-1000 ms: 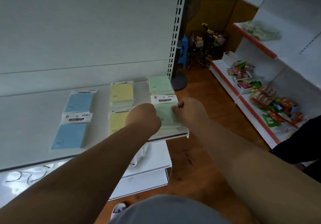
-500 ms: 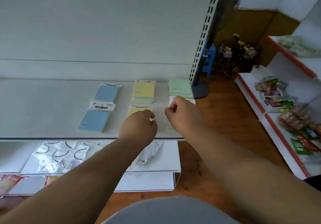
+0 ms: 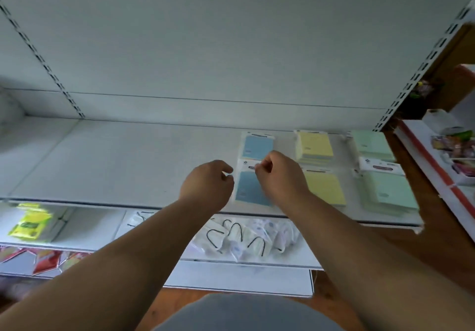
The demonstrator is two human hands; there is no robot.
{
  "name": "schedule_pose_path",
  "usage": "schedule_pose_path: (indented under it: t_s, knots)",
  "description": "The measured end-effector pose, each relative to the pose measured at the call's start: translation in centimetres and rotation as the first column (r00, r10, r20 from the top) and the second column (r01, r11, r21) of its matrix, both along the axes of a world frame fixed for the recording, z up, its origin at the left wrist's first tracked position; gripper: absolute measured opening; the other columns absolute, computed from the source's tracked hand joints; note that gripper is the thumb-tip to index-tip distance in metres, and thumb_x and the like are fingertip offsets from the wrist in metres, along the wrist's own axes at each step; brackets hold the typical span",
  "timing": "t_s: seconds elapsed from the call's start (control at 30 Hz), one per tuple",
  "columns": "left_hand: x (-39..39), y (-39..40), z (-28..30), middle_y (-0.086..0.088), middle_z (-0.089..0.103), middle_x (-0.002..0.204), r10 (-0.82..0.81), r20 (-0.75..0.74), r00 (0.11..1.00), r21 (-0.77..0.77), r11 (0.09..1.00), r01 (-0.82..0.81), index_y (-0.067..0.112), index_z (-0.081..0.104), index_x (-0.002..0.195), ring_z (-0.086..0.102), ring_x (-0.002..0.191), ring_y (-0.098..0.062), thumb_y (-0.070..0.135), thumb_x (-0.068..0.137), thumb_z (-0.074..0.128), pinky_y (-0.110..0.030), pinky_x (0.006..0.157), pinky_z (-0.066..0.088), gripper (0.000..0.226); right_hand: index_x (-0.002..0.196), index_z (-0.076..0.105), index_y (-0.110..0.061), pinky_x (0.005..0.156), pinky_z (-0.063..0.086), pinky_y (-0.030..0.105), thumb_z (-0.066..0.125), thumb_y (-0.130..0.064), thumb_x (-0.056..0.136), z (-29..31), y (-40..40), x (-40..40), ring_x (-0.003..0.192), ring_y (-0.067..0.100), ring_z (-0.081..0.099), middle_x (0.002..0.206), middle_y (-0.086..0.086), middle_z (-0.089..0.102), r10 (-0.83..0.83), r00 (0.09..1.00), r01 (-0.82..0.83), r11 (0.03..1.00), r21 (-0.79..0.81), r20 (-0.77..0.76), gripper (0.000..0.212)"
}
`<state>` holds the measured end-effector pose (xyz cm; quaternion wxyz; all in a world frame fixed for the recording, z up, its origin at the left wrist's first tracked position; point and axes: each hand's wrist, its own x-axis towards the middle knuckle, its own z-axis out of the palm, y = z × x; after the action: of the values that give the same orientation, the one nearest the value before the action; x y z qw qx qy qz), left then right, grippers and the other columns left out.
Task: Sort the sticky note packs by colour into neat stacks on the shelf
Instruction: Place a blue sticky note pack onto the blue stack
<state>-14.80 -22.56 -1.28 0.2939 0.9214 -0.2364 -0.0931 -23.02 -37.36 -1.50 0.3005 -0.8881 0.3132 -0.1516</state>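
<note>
Six piles of sticky note packs lie in two rows at the right end of the white shelf (image 3: 102, 161). Blue packs are on the left, one at the back (image 3: 258, 147) and one in front (image 3: 248, 189). Yellow stacks sit in the middle, back (image 3: 314, 147) and front (image 3: 325, 188). Green stacks are on the right, back (image 3: 371, 144) and front (image 3: 388, 192). My right hand (image 3: 280, 176) pinches the white header of the front blue pack. My left hand (image 3: 208, 186) has curled fingers pinching that pack's left edge.
The long left part of the shelf is bare. On the shelf below lie several white face masks (image 3: 244, 238) and yellow-green packets (image 3: 30, 221), with red packets (image 3: 46, 258) lower still. Another shelving unit with snack packs (image 3: 455, 145) stands at the right across the wooden floor.
Both hands moved left, from the front green stack past the yellow one to the front blue pack. The view swung left and up.
</note>
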Motion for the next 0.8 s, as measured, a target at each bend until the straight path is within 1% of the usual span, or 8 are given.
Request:
schedule_pose_path:
  t_s: [0.17, 0.27, 0.33, 0.4, 0.5, 0.6, 0.7, 0.8]
  knots:
    - [3.4, -0.7, -0.5, 0.012, 0.064, 0.099, -0.118, -0.133, 0.984, -0.112, 0.988, 0.104, 0.032, 0.060, 0.119, 0.058, 0.083, -0.009, 0.030, 0.087, 0.058, -0.021, 0.068, 0.040, 0.032, 0.085, 0.062, -0.015, 0.068, 0.042, 0.029, 0.058, -0.029, 0.088, -0.3, 0.0, 1.6, 0.084, 0.023, 0.059, 0.091, 0.003, 0.064, -0.078, 0.995, 0.079, 0.997, 0.009, -0.058, 0.014]
    - [4.9, -2.8, -1.0, 0.006, 0.063, 0.114, -0.114, -0.184, 0.976, -0.143, 0.986, 0.089, 0.022, 0.054, 0.130, 0.058, 0.096, -0.014, 0.032, 0.089, 0.058, -0.024, 0.080, 0.042, 0.042, 0.101, 0.065, -0.012, 0.077, 0.042, 0.029, 0.056, -0.028, 0.089, -0.3, -1.6, 2.7, 0.099, 0.028, 0.058, 0.107, 0.010, 0.061, -0.095, 0.991, 0.091, 0.995, -0.045, -0.098, 0.022]
    - [5.6, -4.7, -1.0, 0.000, 0.060, 0.124, -0.104, -0.237, 0.966, -0.107, 0.991, 0.080, 0.015, 0.050, 0.135, 0.056, 0.106, -0.019, 0.031, 0.090, 0.055, -0.025, 0.085, 0.041, 0.048, 0.118, 0.060, -0.006, 0.087, 0.043, 0.032, 0.053, -0.030, 0.091, -0.1, -2.8, 4.1, 0.110, 0.032, 0.056, 0.119, 0.016, 0.058, -0.107, 0.975, 0.095, 0.993, -0.071, -0.193, 0.037]
    - [5.8, -6.4, -1.1, -0.008, 0.058, 0.128, -0.075, -0.320, 0.945, -0.056, 0.997, 0.060, 0.009, 0.048, 0.135, 0.055, 0.111, -0.026, 0.029, 0.091, 0.053, -0.027, 0.084, 0.042, 0.048, 0.122, 0.056, -0.002, 0.084, 0.043, 0.031, 0.051, -0.031, 0.091, 0.0, -3.8, 5.5, 0.112, 0.035, 0.056, 0.124, 0.020, 0.058, -0.108, 0.940, 0.108, 0.994, -0.017, -0.325, 0.043]
    - [5.5, -8.3, -1.2, -0.018, 0.061, 0.120, -0.035, -0.358, 0.933, -0.030, 0.999, 0.026, 0.002, 0.054, 0.123, 0.059, 0.108, -0.035, 0.021, 0.090, 0.052, -0.038, 0.085, 0.052, 0.038, 0.117, 0.058, 0.000, 0.074, 0.038, 0.027, 0.052, -0.027, 0.090, -0.6, -4.5, 7.3, 0.107, 0.034, 0.060, 0.120, 0.021, 0.062, -0.075, 0.926, 0.123, 0.987, 0.107, -0.370, 0.039]
    - [5.6, -8.8, -0.1, -0.015, 0.062, 0.112, 0.049, -0.438, 0.898, 0.022, 0.999, -0.044, 0.005, 0.056, 0.120, 0.061, 0.103, -0.032, 0.015, 0.082, 0.064, -0.032, 0.075, 0.048, 0.040, 0.110, 0.061, 0.002, 0.070, 0.039, 0.027, 0.056, -0.024, 0.087, -0.9, -5.4, 8.4, 0.101, 0.035, 0.062, 0.111, 0.021, 0.065, -0.126, 0.923, 0.215, 0.952, 0.216, -0.362, 0.035]
    - [6.1, -8.5, -0.4, -0.005, 0.063, 0.110, 0.067, -0.311, 0.948, 0.158, 0.987, -0.017, 0.014, 0.052, 0.124, 0.062, 0.101, -0.026, 0.019, 0.080, 0.071, -0.029, 0.068, 0.043, 0.049, 0.100, 0.065, 0.001, 0.056, 0.037, 0.023, 0.060, -0.019, 0.083, -0.6, -6.0, 8.6, 0.085, 0.033, 0.062, 0.086, 0.014, 0.060, -0.117, 0.912, 0.211, 0.956, 0.204, -0.392, 0.026]
    - [7.4, -8.0, -0.6, -0.008, 0.066, 0.104, 0.171, -0.544, 0.821, -0.159, 0.940, -0.301, 0.013, 0.061, 0.110, 0.062, 0.083, -0.022, 0.017, 0.084, 0.061, -0.029, 0.064, 0.048, 0.027, 0.079, 0.068, -0.005, 0.044, 0.031, 0.022, 0.059, -0.014, 0.078, -0.1, -5.3, 8.8, 0.067, 0.027, 0.058, 0.065, 0.009, 0.057, -0.030, 0.949, 0.094, 0.977, 0.190, -0.313, 0.013]
